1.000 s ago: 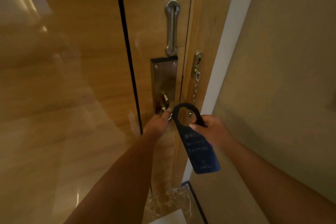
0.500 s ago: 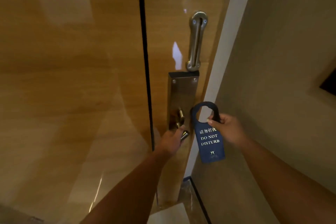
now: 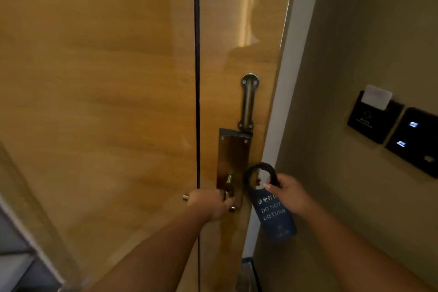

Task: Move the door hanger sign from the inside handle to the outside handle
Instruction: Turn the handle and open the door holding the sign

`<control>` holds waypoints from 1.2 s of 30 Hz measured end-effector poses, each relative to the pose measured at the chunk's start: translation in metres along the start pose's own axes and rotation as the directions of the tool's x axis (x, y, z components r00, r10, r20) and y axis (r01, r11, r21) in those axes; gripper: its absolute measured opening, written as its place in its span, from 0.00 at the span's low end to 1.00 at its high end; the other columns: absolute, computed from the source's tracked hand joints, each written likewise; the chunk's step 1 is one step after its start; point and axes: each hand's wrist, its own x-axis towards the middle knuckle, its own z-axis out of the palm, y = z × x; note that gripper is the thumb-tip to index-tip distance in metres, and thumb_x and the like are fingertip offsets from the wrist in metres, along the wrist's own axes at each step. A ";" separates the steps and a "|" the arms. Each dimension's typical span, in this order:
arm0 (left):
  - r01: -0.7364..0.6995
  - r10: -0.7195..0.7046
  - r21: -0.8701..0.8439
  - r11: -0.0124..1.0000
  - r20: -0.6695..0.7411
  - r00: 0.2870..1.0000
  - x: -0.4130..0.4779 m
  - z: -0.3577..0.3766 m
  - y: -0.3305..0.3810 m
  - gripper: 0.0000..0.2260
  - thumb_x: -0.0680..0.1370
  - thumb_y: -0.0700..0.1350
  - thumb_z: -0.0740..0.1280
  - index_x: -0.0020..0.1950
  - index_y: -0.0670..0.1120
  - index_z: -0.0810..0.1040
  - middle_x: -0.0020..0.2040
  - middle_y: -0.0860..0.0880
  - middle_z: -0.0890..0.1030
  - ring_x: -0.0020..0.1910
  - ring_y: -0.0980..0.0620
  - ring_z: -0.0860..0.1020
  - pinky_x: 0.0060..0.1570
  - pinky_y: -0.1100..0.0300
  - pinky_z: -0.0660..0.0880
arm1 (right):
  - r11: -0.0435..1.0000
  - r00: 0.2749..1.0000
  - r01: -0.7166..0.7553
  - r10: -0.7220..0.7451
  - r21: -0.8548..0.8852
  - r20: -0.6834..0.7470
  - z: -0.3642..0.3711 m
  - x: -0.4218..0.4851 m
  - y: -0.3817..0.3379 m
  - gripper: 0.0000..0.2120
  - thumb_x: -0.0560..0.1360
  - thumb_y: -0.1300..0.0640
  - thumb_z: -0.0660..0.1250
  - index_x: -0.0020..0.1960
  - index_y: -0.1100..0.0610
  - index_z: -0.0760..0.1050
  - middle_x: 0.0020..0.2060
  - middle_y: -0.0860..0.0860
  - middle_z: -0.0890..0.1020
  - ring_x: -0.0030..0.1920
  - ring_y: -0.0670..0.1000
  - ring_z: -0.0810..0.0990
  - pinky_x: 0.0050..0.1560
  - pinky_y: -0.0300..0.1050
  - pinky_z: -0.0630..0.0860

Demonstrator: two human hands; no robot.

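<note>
The dark blue "DO NOT DISTURB" door hanger sign (image 3: 272, 211) hangs free in the air to the right of the lock plate, off any handle. My right hand (image 3: 290, 193) pinches it just under its black hook loop. My left hand (image 3: 209, 202) is wrapped around the inside door handle (image 3: 186, 196), whose metal tip sticks out to the left of my fingers. The handle sits at the bottom of a tall metal lock plate (image 3: 233, 156) on the glossy wooden door (image 3: 118, 102). The outside handle is hidden.
A metal swing-bar guard (image 3: 248, 102) is mounted above the lock plate. The white door frame (image 3: 277, 125) runs along the door's right edge. On the beige wall to the right are a key-card holder (image 3: 372, 114) and a black switch panel (image 3: 414, 142).
My view has tilted down and left, so the lock hardware sits lower in the frame. My left hand has closed fully around the handle. The sign stays in my right hand beside the plate.
</note>
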 end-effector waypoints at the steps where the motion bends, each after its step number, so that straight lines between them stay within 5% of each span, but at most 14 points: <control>1: 0.000 0.000 0.039 0.999 0.005 1.000 -0.016 -0.003 0.004 0.22 0.73 0.67 0.48 0.32 0.52 0.67 0.31 0.51 0.72 0.30 0.52 0.71 0.27 0.57 0.60 | 1.000 1.000 0.021 -0.021 0.005 0.012 0.002 -0.012 -0.002 0.05 0.75 0.55 0.65 0.47 0.56 0.77 0.40 0.54 0.81 0.40 0.51 0.79 0.42 0.46 0.76; 5: 0.093 -0.095 0.161 0.983 0.008 0.995 -0.077 -0.002 0.009 0.21 0.75 0.65 0.49 0.34 0.52 0.68 0.32 0.50 0.75 0.30 0.51 0.71 0.33 0.53 0.65 | 0.995 0.996 0.077 -0.079 0.060 0.032 0.018 -0.062 -0.006 0.05 0.73 0.53 0.68 0.44 0.54 0.78 0.41 0.52 0.82 0.44 0.50 0.81 0.46 0.47 0.77; 8: 0.164 -0.172 0.166 0.972 0.036 0.984 -0.124 0.003 0.009 0.21 0.76 0.64 0.50 0.41 0.51 0.75 0.38 0.48 0.79 0.38 0.49 0.76 0.48 0.49 0.70 | 0.988 0.990 0.121 -0.126 0.092 0.056 0.032 -0.102 -0.013 0.04 0.71 0.51 0.69 0.41 0.51 0.79 0.39 0.50 0.82 0.43 0.47 0.81 0.42 0.44 0.75; 13: 0.231 -0.248 0.178 0.957 0.082 0.965 -0.194 0.004 -0.004 0.22 0.78 0.63 0.49 0.52 0.51 0.77 0.48 0.48 0.81 0.55 0.46 0.75 0.64 0.44 0.58 | 0.970 0.966 0.152 -0.186 0.188 0.179 0.056 -0.155 -0.024 0.03 0.67 0.47 0.72 0.38 0.43 0.79 0.38 0.46 0.83 0.39 0.42 0.81 0.39 0.40 0.75; 18: 0.238 -0.244 0.171 0.956 0.017 0.970 -0.274 0.008 -0.028 0.20 0.78 0.61 0.52 0.53 0.51 0.77 0.48 0.50 0.79 0.57 0.48 0.72 0.66 0.49 0.58 | 0.940 0.895 0.101 -0.228 0.326 0.383 0.078 -0.182 -0.040 0.10 0.60 0.42 0.75 0.38 0.45 0.81 0.38 0.47 0.85 0.43 0.47 0.83 0.47 0.48 0.78; 21: 0.245 -0.242 0.069 0.967 -0.050 0.969 -0.318 0.007 -0.041 0.15 0.76 0.60 0.58 0.55 0.55 0.77 0.56 0.50 0.76 0.60 0.49 0.68 0.63 0.52 0.59 | 0.916 0.826 0.056 -0.266 0.397 0.497 0.100 -0.188 -0.052 0.16 0.56 0.41 0.78 0.38 0.49 0.82 0.37 0.49 0.85 0.45 0.53 0.83 0.51 0.55 0.76; 26: 0.332 -0.336 -0.090 0.939 -0.041 0.941 -0.382 -0.007 -0.067 0.16 0.70 0.59 0.67 0.56 0.59 0.73 0.56 0.54 0.74 0.58 0.51 0.69 0.59 0.53 0.66 | 0.912 0.714 0.069 -0.329 0.405 0.618 0.142 -0.204 -0.080 0.19 0.55 0.42 0.79 0.40 0.51 0.82 0.40 0.52 0.85 0.47 0.57 0.83 0.51 0.54 0.78; 32: 0.391 -0.397 -0.094 0.915 -0.056 0.916 -0.444 -0.017 -0.111 0.39 0.61 0.66 0.72 0.69 0.58 0.64 0.70 0.52 0.63 0.70 0.48 0.57 0.67 0.47 0.60 | 0.925 0.620 0.121 -0.353 0.359 0.701 0.196 -0.230 -0.115 0.13 0.55 0.43 0.79 0.35 0.48 0.82 0.32 0.46 0.84 0.38 0.47 0.82 0.40 0.43 0.78; 36: 0.450 -0.456 -0.161 0.878 0.002 0.890 -0.482 -0.026 -0.133 0.41 0.61 0.60 0.76 0.70 0.57 0.64 0.71 0.51 0.60 0.68 0.47 0.59 0.65 0.45 0.66 | 0.927 0.540 0.093 -0.353 0.363 0.764 0.230 -0.253 -0.135 0.12 0.56 0.45 0.79 0.36 0.49 0.82 0.34 0.46 0.84 0.39 0.47 0.82 0.41 0.42 0.78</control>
